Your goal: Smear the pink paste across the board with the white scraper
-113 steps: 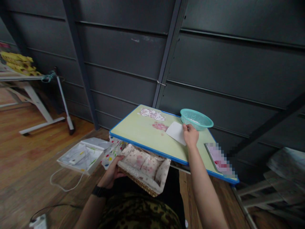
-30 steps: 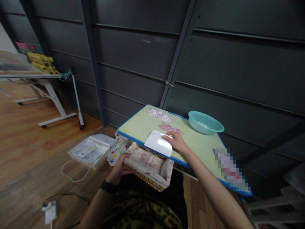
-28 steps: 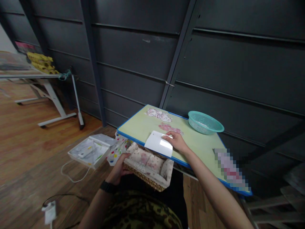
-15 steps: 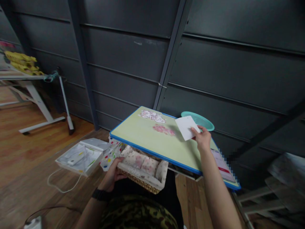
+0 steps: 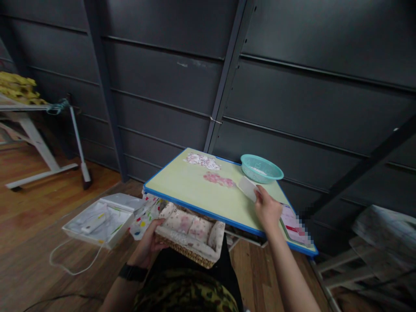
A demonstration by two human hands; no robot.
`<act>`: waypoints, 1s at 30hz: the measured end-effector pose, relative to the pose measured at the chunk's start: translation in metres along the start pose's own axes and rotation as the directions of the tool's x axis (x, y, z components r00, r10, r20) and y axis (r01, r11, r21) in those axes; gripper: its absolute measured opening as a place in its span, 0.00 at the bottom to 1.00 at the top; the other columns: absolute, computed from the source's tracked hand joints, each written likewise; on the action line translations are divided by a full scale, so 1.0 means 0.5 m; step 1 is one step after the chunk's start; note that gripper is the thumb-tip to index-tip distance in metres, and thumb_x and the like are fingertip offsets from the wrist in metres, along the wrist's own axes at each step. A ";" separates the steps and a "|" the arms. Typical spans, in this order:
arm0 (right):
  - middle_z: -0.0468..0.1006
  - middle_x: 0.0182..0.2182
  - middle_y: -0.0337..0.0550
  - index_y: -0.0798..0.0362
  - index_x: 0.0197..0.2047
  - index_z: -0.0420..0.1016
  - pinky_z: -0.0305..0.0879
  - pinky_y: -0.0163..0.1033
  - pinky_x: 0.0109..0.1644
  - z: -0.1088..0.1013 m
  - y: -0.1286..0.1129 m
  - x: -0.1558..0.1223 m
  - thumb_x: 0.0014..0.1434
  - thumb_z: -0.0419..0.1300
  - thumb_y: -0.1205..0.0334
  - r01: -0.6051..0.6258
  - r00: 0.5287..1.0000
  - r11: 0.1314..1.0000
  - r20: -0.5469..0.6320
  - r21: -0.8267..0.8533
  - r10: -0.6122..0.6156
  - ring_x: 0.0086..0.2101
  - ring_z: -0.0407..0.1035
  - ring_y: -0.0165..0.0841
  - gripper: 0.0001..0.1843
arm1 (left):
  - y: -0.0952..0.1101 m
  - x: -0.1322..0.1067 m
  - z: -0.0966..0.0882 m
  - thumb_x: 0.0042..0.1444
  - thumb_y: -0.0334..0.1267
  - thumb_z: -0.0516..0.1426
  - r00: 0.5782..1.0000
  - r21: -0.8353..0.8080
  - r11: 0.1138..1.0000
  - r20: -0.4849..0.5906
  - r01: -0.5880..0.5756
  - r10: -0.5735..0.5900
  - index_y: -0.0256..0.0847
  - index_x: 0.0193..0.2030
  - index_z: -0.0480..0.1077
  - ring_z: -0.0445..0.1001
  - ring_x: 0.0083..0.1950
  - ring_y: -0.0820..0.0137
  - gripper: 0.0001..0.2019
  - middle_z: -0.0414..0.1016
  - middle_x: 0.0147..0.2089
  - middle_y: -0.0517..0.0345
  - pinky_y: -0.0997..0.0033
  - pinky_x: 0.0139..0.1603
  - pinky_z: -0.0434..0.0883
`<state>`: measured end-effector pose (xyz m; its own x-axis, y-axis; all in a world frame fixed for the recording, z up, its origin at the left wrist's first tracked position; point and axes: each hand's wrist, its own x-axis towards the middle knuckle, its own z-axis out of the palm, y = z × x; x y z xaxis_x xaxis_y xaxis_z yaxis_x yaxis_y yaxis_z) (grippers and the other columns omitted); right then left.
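Observation:
My left hand (image 5: pixel 152 236) is closed on the left end of a fabric-lined wicker basket (image 5: pixel 186 247), which I hold below the near edge of a pale yellow table (image 5: pixel 182 186) with a blue rim. Some pink bits show inside the basket. Between the fingers and thumb of my right hand (image 5: pixel 268 208) is a white card (image 5: pixel 248 188), tilted low over the tabletop. Left of the card lies a spread of small pink pieces (image 5: pixel 218 179). Farther back is a pile of small white pieces (image 5: pixel 202 160).
A turquoise plastic basin (image 5: pixel 261 169) with white bits inside stands at the table's back right. A phone or tablet (image 5: pixel 294 225) lies at the right edge. An open white box (image 5: pixel 97 221) with a corded device is at the left. A dark panelled wall (image 5: pixel 165 78) rises behind.
My right hand has lowered the white card toward the tabletop, near the pink pieces, and tilted it. My left hand still holds the basket. The view has shifted slightly, showing more of the basin.

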<state>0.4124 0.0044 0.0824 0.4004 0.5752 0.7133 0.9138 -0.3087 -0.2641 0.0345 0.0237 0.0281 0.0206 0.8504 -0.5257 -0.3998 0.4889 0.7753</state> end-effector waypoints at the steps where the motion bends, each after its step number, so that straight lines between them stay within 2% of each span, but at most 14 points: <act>1: 0.85 0.32 0.54 0.54 0.54 0.85 0.51 0.38 0.32 -0.001 0.000 -0.006 0.69 0.52 0.56 0.023 1.000 1.000 0.005 0.011 -0.023 0.25 0.71 0.37 0.23 | 0.000 -0.001 0.001 0.61 0.37 0.60 1.000 0.000 1.000 -0.005 0.005 -0.005 0.39 0.46 0.75 0.79 0.28 0.64 0.08 0.80 0.32 0.56 0.66 0.24 0.79; 7: 0.87 0.34 0.53 0.52 0.51 0.87 0.57 0.39 0.33 0.004 0.003 -0.014 0.68 0.51 0.52 0.051 0.997 0.992 0.045 0.115 -0.056 0.27 0.74 0.40 0.25 | 0.005 -0.004 0.010 0.63 0.36 0.59 0.998 0.002 0.999 -0.043 0.041 -0.041 0.40 0.47 0.73 0.79 0.26 0.64 0.07 0.79 0.31 0.57 0.66 0.24 0.79; 11: 0.87 0.33 0.54 0.53 0.49 0.87 0.59 0.39 0.33 0.007 0.003 -0.007 0.67 0.50 0.49 0.020 0.999 0.987 0.029 0.162 -0.026 0.27 0.76 0.41 0.26 | 0.007 -0.007 0.012 0.62 0.36 0.59 0.999 -0.001 0.999 -0.026 0.041 -0.041 0.40 0.46 0.73 0.79 0.27 0.63 0.07 0.81 0.32 0.56 0.65 0.25 0.80; 19: 0.88 0.36 0.55 0.53 0.47 0.87 0.69 0.43 0.36 0.008 -0.006 -0.007 0.65 0.52 0.42 0.003 0.996 0.946 0.087 0.325 -0.033 0.30 0.80 0.45 0.29 | 0.000 -0.008 0.007 0.61 0.38 0.61 0.999 -0.008 0.999 0.020 0.034 -0.033 0.39 0.48 0.73 0.80 0.27 0.63 0.10 0.79 0.29 0.57 0.68 0.24 0.78; 22: 0.88 0.35 0.55 0.52 0.48 0.87 0.70 0.44 0.37 0.010 -0.012 -0.006 0.64 0.53 0.40 -0.021 0.997 0.940 0.078 0.341 -0.006 0.30 0.80 0.45 0.29 | -0.005 -0.003 0.005 0.59 0.39 0.62 0.999 0.000 0.999 0.000 0.040 -0.040 0.38 0.49 0.74 0.81 0.29 0.62 0.13 0.82 0.32 0.55 0.67 0.24 0.78; 26: 0.88 0.35 0.53 0.50 0.46 0.87 0.70 0.44 0.37 0.015 -0.023 -0.001 0.64 0.53 0.39 -0.010 0.994 0.927 0.103 0.376 -0.031 0.29 0.80 0.44 0.29 | -0.009 -0.004 0.006 0.59 0.38 0.62 1.000 -0.009 1.000 0.019 0.014 -0.014 0.40 0.52 0.75 0.83 0.35 0.60 0.15 0.84 0.38 0.54 0.65 0.28 0.80; 30: 0.88 0.36 0.54 0.51 0.46 0.87 0.70 0.44 0.37 0.016 -0.029 0.008 0.64 0.53 0.40 0.002 0.993 0.915 0.106 0.404 -0.048 0.29 0.80 0.44 0.29 | -0.008 -0.011 0.010 0.62 0.37 0.60 1.000 0.009 1.000 0.013 0.015 -0.015 0.39 0.54 0.74 0.82 0.34 0.62 0.14 0.83 0.37 0.54 0.66 0.29 0.80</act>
<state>0.4014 0.0173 0.0837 0.3608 0.6662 0.6527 0.8642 0.0243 -0.5025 0.0406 0.0180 0.0297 0.0389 0.8453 -0.5328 -0.3909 0.5036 0.7704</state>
